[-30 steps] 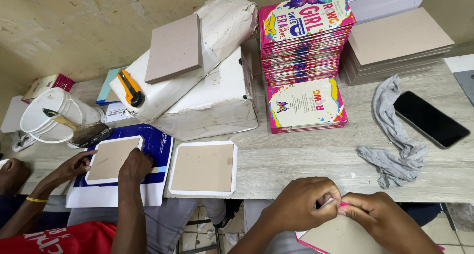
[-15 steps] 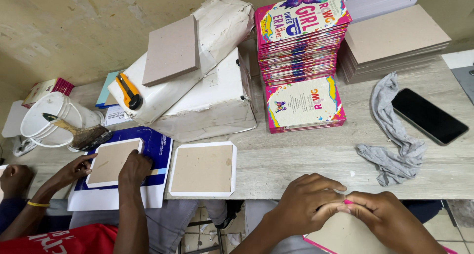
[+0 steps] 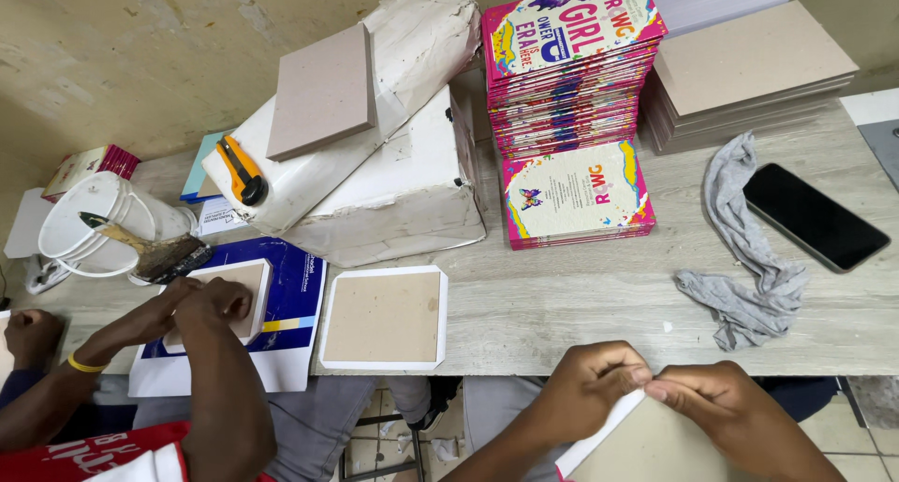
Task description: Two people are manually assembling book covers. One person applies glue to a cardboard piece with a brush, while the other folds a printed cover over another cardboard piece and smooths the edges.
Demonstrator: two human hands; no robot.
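Pinched between both my hands is the white paper edge of a board cover (image 3: 609, 435) that I hold just off the near edge of the table (image 3: 562, 313), at about 6 o'clock in my view: my left hand (image 3: 585, 388) nips the fold from the left, my right hand (image 3: 726, 407) from the right, fingertips meeting over the turned strip. I judge that I am folding the paper margin over the grey board, pressing one edge down. The next move, as I read it, calls for sliding the pinch along that edge with even pressure so the paper lies flat without a crease. At 9 o'clock a co-worker's hands (image 3: 201, 304) press on another board lying on a blue sheet (image 3: 300, 295). A finished wrapped board (image 3: 384, 318) lies at 11 o'clock, stacked pink books (image 3: 571, 70) at 12, and a grey rag (image 3: 744, 257) and dark phone (image 3: 815, 215) at 2.
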